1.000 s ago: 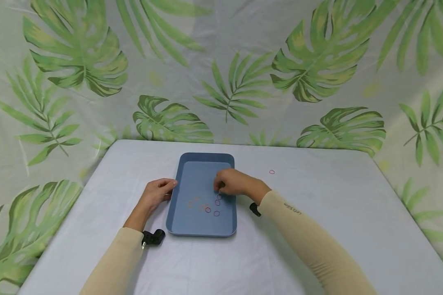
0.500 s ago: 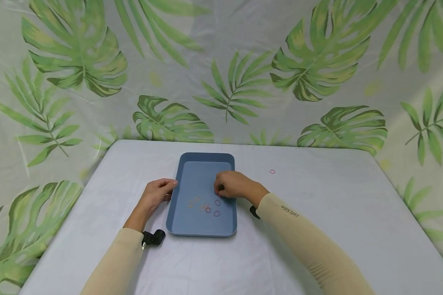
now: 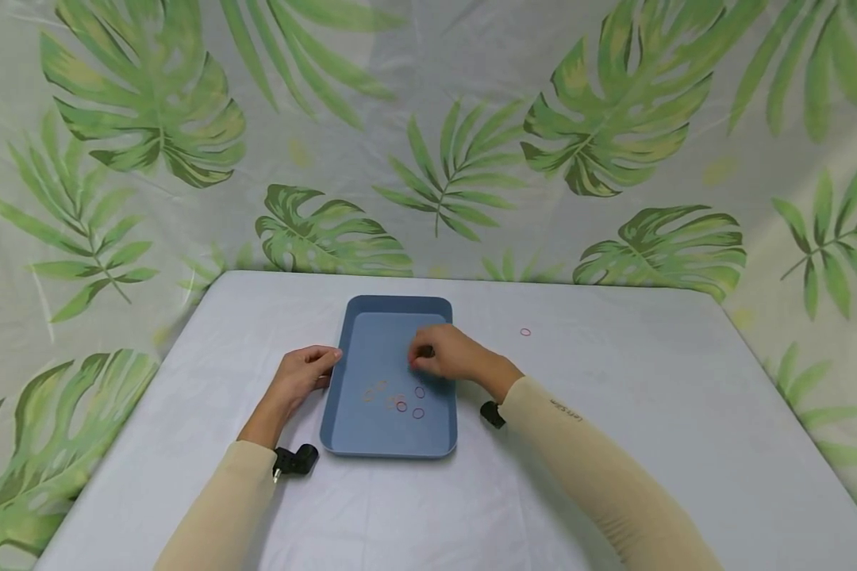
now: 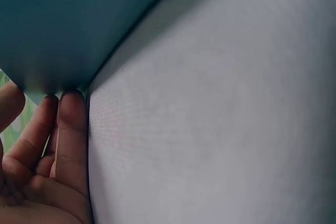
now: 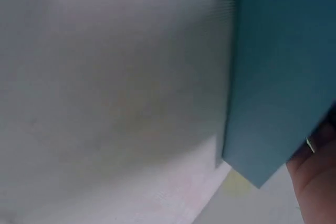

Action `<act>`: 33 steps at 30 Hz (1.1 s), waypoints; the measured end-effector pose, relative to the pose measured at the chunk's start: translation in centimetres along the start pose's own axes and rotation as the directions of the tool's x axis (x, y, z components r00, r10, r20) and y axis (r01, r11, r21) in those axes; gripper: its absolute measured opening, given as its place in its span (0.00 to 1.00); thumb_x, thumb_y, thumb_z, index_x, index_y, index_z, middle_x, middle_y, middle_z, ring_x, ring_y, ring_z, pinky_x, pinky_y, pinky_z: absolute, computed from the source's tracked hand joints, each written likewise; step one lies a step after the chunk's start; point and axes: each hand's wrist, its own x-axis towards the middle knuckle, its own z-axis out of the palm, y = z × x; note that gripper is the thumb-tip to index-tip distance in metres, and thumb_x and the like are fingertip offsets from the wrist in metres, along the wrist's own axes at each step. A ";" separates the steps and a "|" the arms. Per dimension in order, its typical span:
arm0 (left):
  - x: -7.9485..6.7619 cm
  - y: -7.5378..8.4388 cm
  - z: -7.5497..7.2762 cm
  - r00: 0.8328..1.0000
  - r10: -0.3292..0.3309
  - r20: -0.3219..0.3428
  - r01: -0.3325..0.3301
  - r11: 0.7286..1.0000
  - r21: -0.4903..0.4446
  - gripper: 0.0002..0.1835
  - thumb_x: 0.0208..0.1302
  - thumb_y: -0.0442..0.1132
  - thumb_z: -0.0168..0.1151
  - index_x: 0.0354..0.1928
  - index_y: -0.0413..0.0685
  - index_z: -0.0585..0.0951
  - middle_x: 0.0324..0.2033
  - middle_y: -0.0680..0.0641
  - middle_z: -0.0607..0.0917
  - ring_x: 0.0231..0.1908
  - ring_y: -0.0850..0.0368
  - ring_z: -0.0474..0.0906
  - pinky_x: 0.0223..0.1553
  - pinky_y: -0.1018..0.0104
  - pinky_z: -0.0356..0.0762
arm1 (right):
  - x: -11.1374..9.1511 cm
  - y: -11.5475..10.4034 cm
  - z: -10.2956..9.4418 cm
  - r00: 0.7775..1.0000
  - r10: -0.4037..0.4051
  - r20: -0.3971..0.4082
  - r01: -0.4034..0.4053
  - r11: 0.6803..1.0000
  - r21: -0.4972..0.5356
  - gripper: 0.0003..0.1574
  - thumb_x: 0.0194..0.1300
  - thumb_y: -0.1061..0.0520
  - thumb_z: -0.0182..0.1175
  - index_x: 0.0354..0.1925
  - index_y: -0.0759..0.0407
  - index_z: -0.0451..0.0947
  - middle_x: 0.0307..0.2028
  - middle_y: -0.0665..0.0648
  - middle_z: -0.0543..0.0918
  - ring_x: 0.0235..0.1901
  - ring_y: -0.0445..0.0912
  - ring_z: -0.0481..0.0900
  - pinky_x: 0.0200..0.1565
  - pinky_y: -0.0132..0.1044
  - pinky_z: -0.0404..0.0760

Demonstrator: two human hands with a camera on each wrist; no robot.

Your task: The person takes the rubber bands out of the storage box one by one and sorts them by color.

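Note:
A blue rectangular tray [image 3: 374, 337] lies on the white-covered table. My left hand [image 3: 301, 376] holds its left side, thumb at the rim and fingers [image 4: 71, 135] against the outer wall in the left wrist view. Over the tray's right side, my right hand [image 3: 444, 351] has its thumb and finger pinched together, with a speck of red showing at the tips, a small red rubber band mostly hidden. Below that hand lie red rubber bands [image 3: 418, 413] and several orange rubber bands [image 3: 369, 396]. In the right wrist view the tray wall [image 5: 278, 77] hides most of the right hand.
One red rubber band [image 3: 525, 332] lies on the table [image 3: 614, 381] to the right of the tray. Behind the table hangs a leaf-patterned cloth [image 3: 443, 143]. Black wrist cameras [image 3: 296, 459] sit low beside the tray.
The red rubber band nearest my right fingers, seen on the tray a second ago, is gone from its spot. The right hand has risen slightly, moving left and away; the left has stayed put.

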 end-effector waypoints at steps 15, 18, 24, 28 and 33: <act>-0.4 0.0 -0.2 1.000 -0.002 0.014 0.001 1.000 0.021 0.23 0.71 0.47 0.60 0.59 0.37 0.79 0.54 0.41 0.81 0.45 0.64 0.79 0.50 0.67 0.83 | -2.8 2.7 -5.9 0.977 0.100 -0.186 -0.069 0.984 0.165 0.06 0.66 0.62 0.64 0.41 0.61 0.84 0.37 0.56 0.86 0.36 0.46 0.81 0.42 0.37 0.80; -0.3 0.1 -0.2 1.000 -0.002 0.019 0.001 1.000 0.018 0.23 0.71 0.47 0.60 0.59 0.37 0.79 0.54 0.42 0.81 0.44 0.65 0.79 0.50 0.67 0.83 | -3.2 3.2 -6.3 0.976 0.119 -0.182 -0.087 0.981 0.175 0.06 0.66 0.62 0.64 0.41 0.61 0.84 0.37 0.56 0.86 0.37 0.46 0.81 0.41 0.38 0.80; -0.3 0.0 -0.1 1.000 -0.011 0.013 0.011 1.000 0.017 0.23 0.71 0.47 0.60 0.59 0.37 0.79 0.57 0.39 0.81 0.44 0.64 0.80 0.47 0.70 0.83 | -4.2 4.1 -7.2 0.971 0.191 -0.145 -0.155 0.962 0.226 0.04 0.67 0.61 0.63 0.39 0.54 0.83 0.38 0.56 0.86 0.37 0.46 0.80 0.41 0.37 0.79; -0.1 0.0 0.0 1.000 -0.014 0.010 0.014 1.000 0.021 0.22 0.71 0.47 0.60 0.58 0.38 0.80 0.56 0.39 0.81 0.44 0.64 0.80 0.45 0.71 0.83 | -5.2 5.1 -8.0 0.963 0.231 -0.137 -0.192 0.950 0.246 0.05 0.69 0.60 0.61 0.39 0.55 0.83 0.39 0.58 0.86 0.39 0.50 0.81 0.41 0.38 0.78; 0.0 0.1 -0.1 1.000 -0.011 0.014 0.011 1.000 0.024 0.22 0.71 0.47 0.60 0.58 0.38 0.80 0.56 0.39 0.81 0.41 0.66 0.80 0.45 0.71 0.83 | -6.6 7.0 -9.1 0.940 0.317 -0.128 -0.283 0.931 0.230 0.06 0.70 0.59 0.59 0.42 0.57 0.83 0.42 0.59 0.85 0.42 0.52 0.83 0.41 0.38 0.79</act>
